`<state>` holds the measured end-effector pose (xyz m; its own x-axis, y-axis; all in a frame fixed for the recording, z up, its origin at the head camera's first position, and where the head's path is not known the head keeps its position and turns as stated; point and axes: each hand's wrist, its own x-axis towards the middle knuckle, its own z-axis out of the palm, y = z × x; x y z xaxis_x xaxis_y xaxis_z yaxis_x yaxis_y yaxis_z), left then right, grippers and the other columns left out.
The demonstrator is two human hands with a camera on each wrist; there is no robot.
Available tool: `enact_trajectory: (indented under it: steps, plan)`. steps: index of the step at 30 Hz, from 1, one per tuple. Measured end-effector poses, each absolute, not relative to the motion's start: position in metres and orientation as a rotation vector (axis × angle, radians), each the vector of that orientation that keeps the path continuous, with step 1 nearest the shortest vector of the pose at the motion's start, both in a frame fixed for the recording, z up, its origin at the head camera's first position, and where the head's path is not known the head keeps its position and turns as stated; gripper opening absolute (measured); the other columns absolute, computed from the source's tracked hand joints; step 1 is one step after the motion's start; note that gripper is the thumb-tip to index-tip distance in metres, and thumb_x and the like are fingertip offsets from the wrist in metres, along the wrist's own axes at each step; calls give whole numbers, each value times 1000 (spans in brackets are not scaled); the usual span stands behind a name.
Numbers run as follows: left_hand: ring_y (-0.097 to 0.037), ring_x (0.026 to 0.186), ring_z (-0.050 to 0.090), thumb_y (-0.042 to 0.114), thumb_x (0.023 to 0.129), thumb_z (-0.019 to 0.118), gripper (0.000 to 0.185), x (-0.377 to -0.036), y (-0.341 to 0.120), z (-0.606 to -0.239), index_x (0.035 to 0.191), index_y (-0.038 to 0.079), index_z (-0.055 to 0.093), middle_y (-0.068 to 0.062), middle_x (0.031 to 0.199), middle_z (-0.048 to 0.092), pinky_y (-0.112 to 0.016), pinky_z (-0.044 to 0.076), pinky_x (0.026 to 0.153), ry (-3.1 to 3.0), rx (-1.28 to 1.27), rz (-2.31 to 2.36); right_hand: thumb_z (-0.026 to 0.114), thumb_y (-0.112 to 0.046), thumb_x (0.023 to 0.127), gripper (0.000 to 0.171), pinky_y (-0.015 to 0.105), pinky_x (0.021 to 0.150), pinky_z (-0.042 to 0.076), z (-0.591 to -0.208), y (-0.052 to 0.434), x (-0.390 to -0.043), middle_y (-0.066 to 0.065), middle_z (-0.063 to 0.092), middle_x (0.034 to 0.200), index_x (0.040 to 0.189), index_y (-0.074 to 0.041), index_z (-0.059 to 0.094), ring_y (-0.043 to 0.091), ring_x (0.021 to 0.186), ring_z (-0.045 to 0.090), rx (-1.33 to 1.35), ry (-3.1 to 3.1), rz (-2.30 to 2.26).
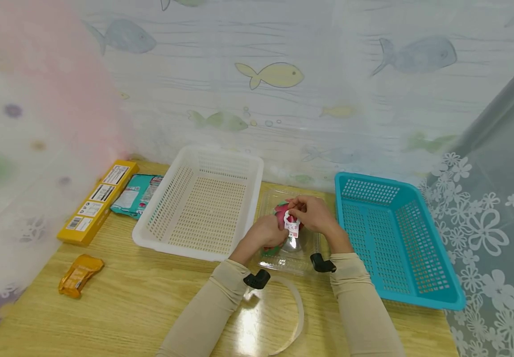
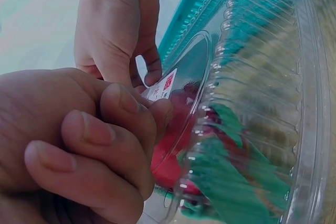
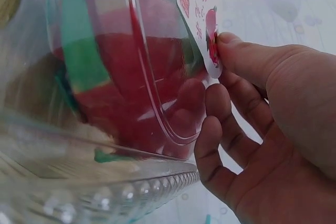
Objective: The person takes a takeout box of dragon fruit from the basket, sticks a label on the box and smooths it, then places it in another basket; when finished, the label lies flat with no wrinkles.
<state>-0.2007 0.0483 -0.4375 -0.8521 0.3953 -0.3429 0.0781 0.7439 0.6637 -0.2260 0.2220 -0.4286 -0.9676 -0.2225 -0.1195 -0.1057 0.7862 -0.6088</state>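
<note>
Mostly hidden, both hands' fingers grip the clear clamshell; its red-green contents stay blurred.

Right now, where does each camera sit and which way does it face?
Head: above the table, looking down and forward; shows both sleeves and hands on the clear box.
Left wrist: beside the left hand, facing the clear box; right hand behind.
Right wrist: under the right hand, facing up at the label.
All share the red fruit.
</note>
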Motion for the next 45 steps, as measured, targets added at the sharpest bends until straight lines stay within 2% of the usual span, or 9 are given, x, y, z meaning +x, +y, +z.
enact_trajectory:
  steps: [6,16,28,37,45]
  plan:
    - [-7,32,41,17,99,58,51,-201,48,-436,47,14,56,5,38,43,-20,32,37,2493,396,897,65,-23,102,14,28,66,49,-428,223,-226,6,72,99,109,-13,71,19,83,63,-256,2796,-934]
    - [-7,32,40,16,98,57,55,-200,49,-437,44,18,45,6,37,40,-20,31,37,2492,413,894,64,-22,102,13,28,65,49,-428,223,-225,7,72,100,109,-13,71,19,84,63,-250,2791,-934]
    - [-8,32,44,17,97,58,58,-198,51,-436,40,18,44,4,36,43,-20,33,36,2515,364,902,68,-22,100,17,29,70,51,-429,225,-228,9,69,97,108,-7,67,19,81,62,-277,2803,-935]
    - [-8,33,48,20,99,58,54,-197,51,-438,46,16,48,3,39,48,-20,38,36,2512,337,932,80,-20,90,33,32,79,50,-429,235,-229,14,64,104,113,-2,65,22,88,59,-442,2712,-976]
    - [-7,32,47,19,100,58,60,-197,51,-438,42,17,45,4,37,47,-19,36,36,2537,364,920,69,-14,99,17,29,72,50,-431,237,-228,13,66,103,112,-4,66,24,91,62,-329,2715,-1018]
